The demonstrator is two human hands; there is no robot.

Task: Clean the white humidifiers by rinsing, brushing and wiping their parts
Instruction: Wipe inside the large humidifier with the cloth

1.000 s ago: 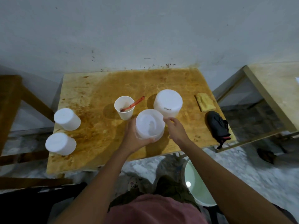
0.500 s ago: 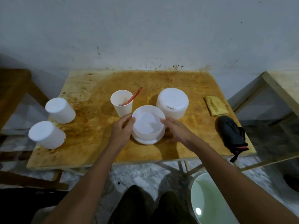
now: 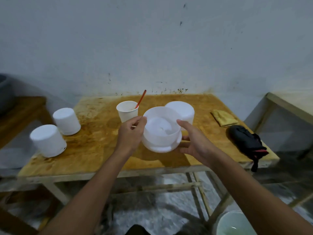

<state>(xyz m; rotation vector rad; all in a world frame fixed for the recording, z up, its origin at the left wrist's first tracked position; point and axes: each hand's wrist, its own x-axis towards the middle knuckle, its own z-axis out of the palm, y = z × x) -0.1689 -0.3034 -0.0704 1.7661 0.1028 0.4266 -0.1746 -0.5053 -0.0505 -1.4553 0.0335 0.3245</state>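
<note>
My left hand and right hand clamp open humidifier tank from 9 and 3 o'clock, just above desk centre. Keep level; bucket at 5 o'clock for rinsing, I judge.

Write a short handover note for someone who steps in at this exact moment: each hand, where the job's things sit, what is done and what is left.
Left hand and right hand flank the open white plastic humidifier tank, fingers on its sides; whether it is lifted or resting I cannot tell.
The round white cover sits just behind it. Two closed white humidifiers stand at the left end of the stained wooden table. A white paper cup holds the red-handled brush. The folded yellow cloth and a black pouch lie at the right end. A pale bucket of water stands on the floor.
Done: one unit opened. Left: rinsing, brushing, wiping; the other two look untouched.
</note>
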